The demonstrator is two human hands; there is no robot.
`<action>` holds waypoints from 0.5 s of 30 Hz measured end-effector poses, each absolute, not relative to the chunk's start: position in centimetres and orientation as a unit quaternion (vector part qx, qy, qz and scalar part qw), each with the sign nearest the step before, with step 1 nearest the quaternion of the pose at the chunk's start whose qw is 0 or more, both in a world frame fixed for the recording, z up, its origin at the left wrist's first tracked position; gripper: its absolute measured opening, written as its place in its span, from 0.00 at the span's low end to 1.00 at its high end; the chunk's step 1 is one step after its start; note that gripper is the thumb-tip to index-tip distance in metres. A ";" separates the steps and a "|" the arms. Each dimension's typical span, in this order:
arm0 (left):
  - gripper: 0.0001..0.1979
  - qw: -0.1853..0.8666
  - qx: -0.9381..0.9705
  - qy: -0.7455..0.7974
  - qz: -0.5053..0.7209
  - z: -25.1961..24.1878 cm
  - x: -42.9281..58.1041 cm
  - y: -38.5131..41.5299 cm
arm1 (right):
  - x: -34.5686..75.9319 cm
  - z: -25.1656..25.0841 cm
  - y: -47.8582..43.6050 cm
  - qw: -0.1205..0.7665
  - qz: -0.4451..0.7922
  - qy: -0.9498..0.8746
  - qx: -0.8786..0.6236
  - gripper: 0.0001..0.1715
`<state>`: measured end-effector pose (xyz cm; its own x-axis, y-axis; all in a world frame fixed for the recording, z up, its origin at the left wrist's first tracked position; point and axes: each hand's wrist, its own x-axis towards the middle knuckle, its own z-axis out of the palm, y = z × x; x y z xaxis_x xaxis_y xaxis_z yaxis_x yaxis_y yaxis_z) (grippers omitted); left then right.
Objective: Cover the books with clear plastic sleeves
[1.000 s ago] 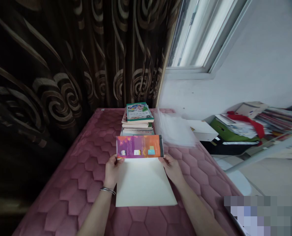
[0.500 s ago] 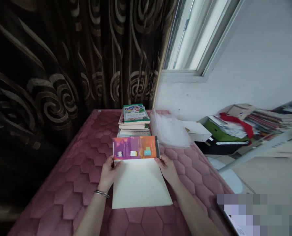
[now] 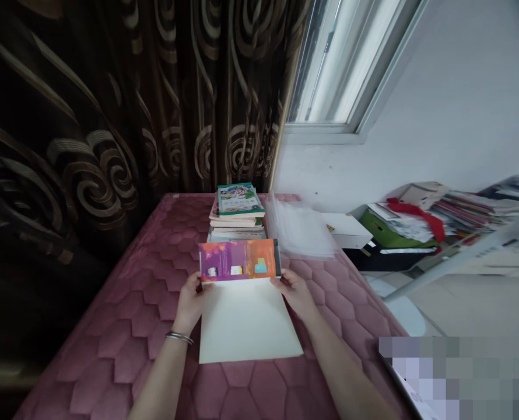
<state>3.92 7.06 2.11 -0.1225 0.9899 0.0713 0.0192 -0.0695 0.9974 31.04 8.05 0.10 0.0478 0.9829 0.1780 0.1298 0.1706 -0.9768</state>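
Observation:
A book [image 3: 248, 326] lies before me on the pink quilted mattress [image 3: 123, 326], a plain cream face upward. Along its far edge is a purple and orange printed panel [image 3: 240, 260], standing up or folded back; I cannot tell which. My left hand [image 3: 193, 300] grips the left side where panel and cream part meet, thumb on top. On the right side my right hand [image 3: 294, 291] pinches the same line, its fingers partly hidden behind. Just beyond the panel rises a stack of books [image 3: 237, 217], a green-edged picture cover on top.
Clear plastic sleeves [image 3: 301, 230] lie right of the stack. Beyond the mattress edge are a white box [image 3: 347, 229], a green bag [image 3: 379, 233] and piled papers [image 3: 469, 210]. A dark patterned curtain [image 3: 237, 99] hangs at the back. The lower right corner is pixelated.
Both hands keep their hold on the book. The whole view has shifted slightly, with little other visible movement.

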 end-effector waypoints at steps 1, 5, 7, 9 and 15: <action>0.15 0.447 0.492 0.509 0.546 2.2 3.8 7.1 | 31.0 0.4 8.0 0.529 0.435 -0.549 -0.479 0.21; 0.10 0.441 0.503 0.501 0.549 2.4 3.3 7.4 | 31.5 1.6 8.3 0.515 0.467 -0.554 -0.458 0.20; 0.08 0.429 0.513 0.510 0.540 2.8 2.9 7.5 | 32.0 2.2 8.4 0.492 0.445 -0.579 -0.474 0.19; 0.05 0.409 0.553 0.522 0.506 3.6 2.4 7.4 | 32.5 2.8 8.2 0.460 0.408 -0.608 -0.501 0.16; 0.12 0.223 0.802 0.451 0.320 6.1 1.5 4.8 | 33.6 3.4 4.6 0.371 0.225 -0.775 -0.460 0.15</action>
<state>1.51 4.78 6.13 0.3877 0.8671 0.3127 0.5810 -0.4932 0.6474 33.56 4.64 3.44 -0.3014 0.8797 0.3677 0.5457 0.4754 -0.6901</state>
